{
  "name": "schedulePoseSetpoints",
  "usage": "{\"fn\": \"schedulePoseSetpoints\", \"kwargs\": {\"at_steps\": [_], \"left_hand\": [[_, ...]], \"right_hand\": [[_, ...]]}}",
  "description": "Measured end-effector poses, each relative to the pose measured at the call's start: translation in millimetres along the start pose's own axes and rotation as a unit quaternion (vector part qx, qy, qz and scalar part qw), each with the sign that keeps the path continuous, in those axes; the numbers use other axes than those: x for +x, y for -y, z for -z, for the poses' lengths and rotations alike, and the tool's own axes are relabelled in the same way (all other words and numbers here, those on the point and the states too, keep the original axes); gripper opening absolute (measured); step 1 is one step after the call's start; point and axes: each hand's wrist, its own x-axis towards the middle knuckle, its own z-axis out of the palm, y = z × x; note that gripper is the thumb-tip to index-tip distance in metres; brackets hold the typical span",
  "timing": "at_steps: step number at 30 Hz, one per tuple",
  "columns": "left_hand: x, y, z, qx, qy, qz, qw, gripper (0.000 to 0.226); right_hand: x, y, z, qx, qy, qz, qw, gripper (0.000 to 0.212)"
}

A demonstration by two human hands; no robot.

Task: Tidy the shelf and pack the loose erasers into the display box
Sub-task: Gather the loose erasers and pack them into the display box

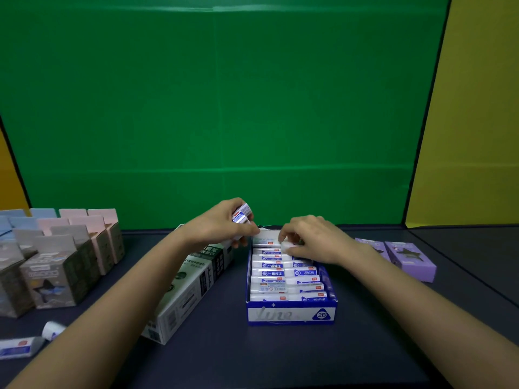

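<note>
While the left hand (224, 220) kept a closed grip on spare erasers (241, 213), the right hand (309, 240) pinched one eraser (289, 244) at the display box (290, 314) back row; best seated flat, label up.

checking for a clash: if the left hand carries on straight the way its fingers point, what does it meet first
Most likely the right hand. The left hand, gripping erasers, points right across the far end of the display box; depth is hard to judge.

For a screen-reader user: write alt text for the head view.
A person's right hand presses an eraser into the far end of a nearly full blue-and-white display box, while the left hand holds more erasers. Two loose erasers lie at near left on the dark shelf.
</note>
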Motion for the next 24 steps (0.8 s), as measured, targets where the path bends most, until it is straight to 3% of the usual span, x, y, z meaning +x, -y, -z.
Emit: {"fn": "schedulePoseSetpoints", "kwargs": {"at_steps": [15,18,21,24], "left_hand": [[-0.1,2.5,0.4,-0.003,0.029,0.004,1.000,0.025],[-0.1,2.2,-0.7,-0.013,0.043,0.010,0.999,0.029],[0.1,2.4,-2.5,-0.014,0.047,0.010,0.999,0.029],[0.1,2.2,-4.6,-0.008,0.046,0.003,0.999,0.028]], "right_hand": [[-7.4,-8.1,4.2,0.060,0.019,-0.027,0.998,0.022],[-5.4,6.3,5.2,0.177,-0.034,-0.038,0.983,0.023],[-3.3,29.6,10.4,0.336,-0.038,-0.051,0.940,0.021],[1.6,42.9,11.0,0.382,-0.034,-0.059,0.922,0.019]]}}
